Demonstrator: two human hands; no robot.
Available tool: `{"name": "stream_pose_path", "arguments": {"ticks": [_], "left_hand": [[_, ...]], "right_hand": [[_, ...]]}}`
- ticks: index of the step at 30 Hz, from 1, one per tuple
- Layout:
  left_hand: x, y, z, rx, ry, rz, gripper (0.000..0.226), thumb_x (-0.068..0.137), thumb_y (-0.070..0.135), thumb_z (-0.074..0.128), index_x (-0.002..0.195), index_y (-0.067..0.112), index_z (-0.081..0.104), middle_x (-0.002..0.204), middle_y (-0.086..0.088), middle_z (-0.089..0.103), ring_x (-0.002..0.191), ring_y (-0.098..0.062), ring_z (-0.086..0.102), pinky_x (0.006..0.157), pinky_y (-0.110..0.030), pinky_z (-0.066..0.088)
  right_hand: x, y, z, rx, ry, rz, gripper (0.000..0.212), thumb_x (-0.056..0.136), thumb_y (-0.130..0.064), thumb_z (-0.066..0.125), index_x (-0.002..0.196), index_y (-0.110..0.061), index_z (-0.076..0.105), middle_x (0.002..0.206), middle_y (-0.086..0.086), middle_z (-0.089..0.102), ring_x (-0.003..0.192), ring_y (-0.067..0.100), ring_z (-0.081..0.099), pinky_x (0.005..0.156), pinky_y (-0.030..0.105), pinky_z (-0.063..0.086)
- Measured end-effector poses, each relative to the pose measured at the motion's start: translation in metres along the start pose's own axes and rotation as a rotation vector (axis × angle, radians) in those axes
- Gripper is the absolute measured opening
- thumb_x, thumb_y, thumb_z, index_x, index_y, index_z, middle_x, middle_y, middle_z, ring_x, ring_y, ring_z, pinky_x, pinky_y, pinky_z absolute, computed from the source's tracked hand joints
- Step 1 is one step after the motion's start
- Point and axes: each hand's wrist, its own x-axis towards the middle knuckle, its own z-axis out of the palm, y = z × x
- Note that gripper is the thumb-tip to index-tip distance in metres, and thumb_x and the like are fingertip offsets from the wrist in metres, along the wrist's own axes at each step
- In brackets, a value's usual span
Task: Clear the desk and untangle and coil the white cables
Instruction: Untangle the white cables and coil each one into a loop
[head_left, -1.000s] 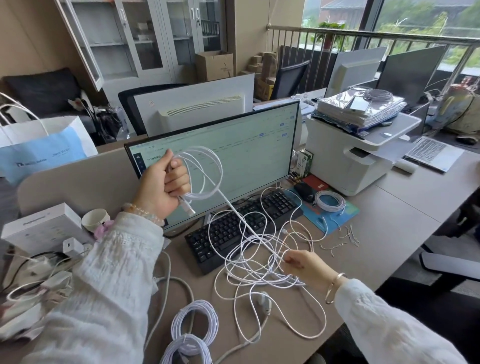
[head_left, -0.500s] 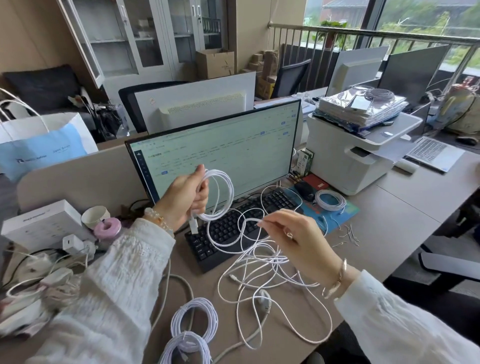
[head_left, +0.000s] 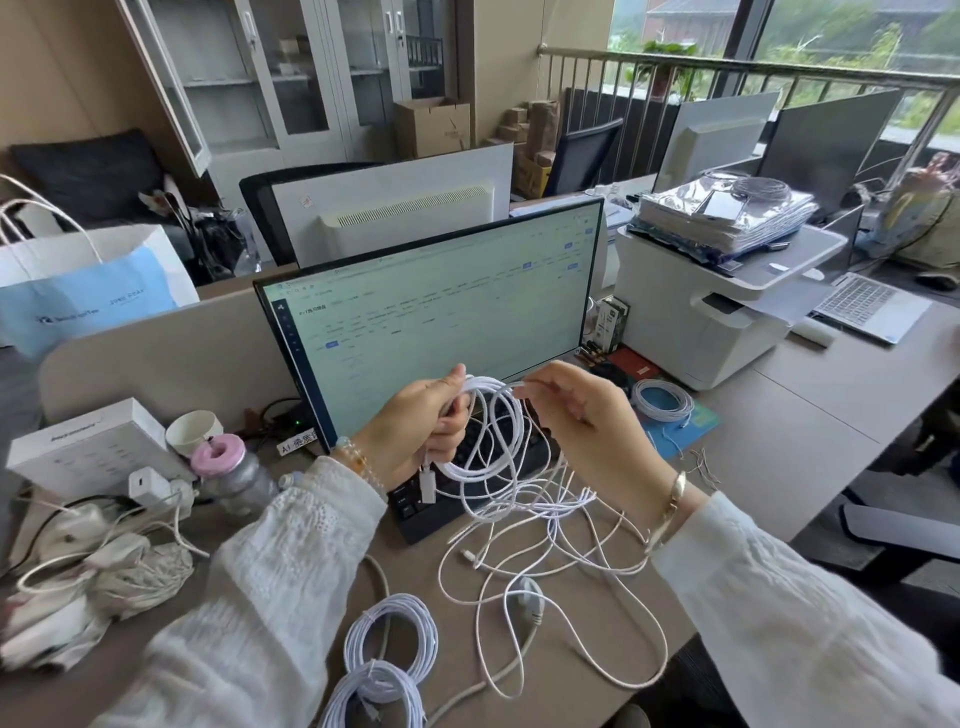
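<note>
Coiling in hand: left hand (head_left: 415, 431) grips the gathered loops (head_left: 480, 431) of one white cable, fingers curled round the bundle, so the finished turns do not spring apart.
Feeding hand: right hand (head_left: 576, 415) pinches the strand at the top of the coil, apparently to lay on the next turn.
Height: both hands are raised above the keyboard (head_left: 415, 506), letting the slack hang free.
Loose tangle (head_left: 550, 551): thin white cable, crossing loops, lying on the table (head_left: 779, 447) below the hands, running down from the held coil; a plug end hangs under the left hand.
Finished coils (head_left: 389, 642): two tied white bundles at the near table edge, touching.
Further coil (head_left: 662, 400): on a blue mat (head_left: 693, 423), beside the printer (head_left: 691, 317).
</note>
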Motion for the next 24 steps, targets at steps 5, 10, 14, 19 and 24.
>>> {"name": "stream_pose_path", "arguments": {"ticks": [5,10,14,19,24], "left_hand": [[0.003,0.001,-0.004,-0.033,0.096,0.038,0.044,0.105,0.037,0.033,0.069,0.013,0.040,0.047,0.004,0.027,0.038,-0.010,0.021,0.038,-0.021,0.018],[0.009,-0.004,-0.002,-0.232,0.224,0.038,0.043,0.105,0.039,0.034,0.070,0.013,0.041,0.048,0.003,0.026,0.036,-0.009,0.023,0.037,-0.019,0.022],[0.005,-0.004,0.015,-0.376,0.103,-0.027,0.044,0.105,0.038,0.032,0.070,0.013,0.041,0.045,0.004,0.027,0.034,-0.008,0.022,0.036,-0.018,0.021],[0.003,0.001,0.030,-0.281,0.068,0.038,0.041,0.104,0.037,0.033,0.071,0.013,0.041,0.046,0.004,0.026,0.035,-0.008,0.022,0.037,-0.017,0.022],[0.007,-0.003,0.028,-0.003,0.170,0.204,0.039,0.105,0.035,0.035,0.074,0.011,0.041,0.047,0.003,0.032,0.038,-0.010,0.026,0.040,-0.021,0.023]], "right_hand": [[-0.003,0.012,-0.004,-0.007,-0.001,0.155,0.015,0.093,-0.025,0.058,0.094,-0.014,0.068,0.070,0.003,0.067,0.058,0.024,0.058,0.056,0.040,0.050],[-0.013,0.002,0.001,0.193,-0.052,0.274,0.009,0.090,-0.016,0.065,0.094,-0.008,0.064,0.074,0.003,0.073,0.057,0.020,0.068,0.055,0.024,0.054],[-0.028,-0.002,0.021,0.039,-0.109,0.156,0.012,0.081,-0.018,0.076,0.084,-0.013,0.066,0.079,-0.008,0.070,0.059,0.010,0.067,0.060,0.029,0.057],[-0.043,-0.001,0.040,-0.099,-0.175,0.087,0.014,0.080,-0.023,0.076,0.079,-0.016,0.063,0.069,-0.013,0.063,0.061,0.011,0.062,0.064,0.028,0.052],[-0.045,-0.018,0.038,0.030,-0.300,0.277,0.013,0.093,-0.017,0.060,0.085,-0.007,0.065,0.071,0.001,0.073,0.059,0.016,0.068,0.065,0.028,0.058]]}}
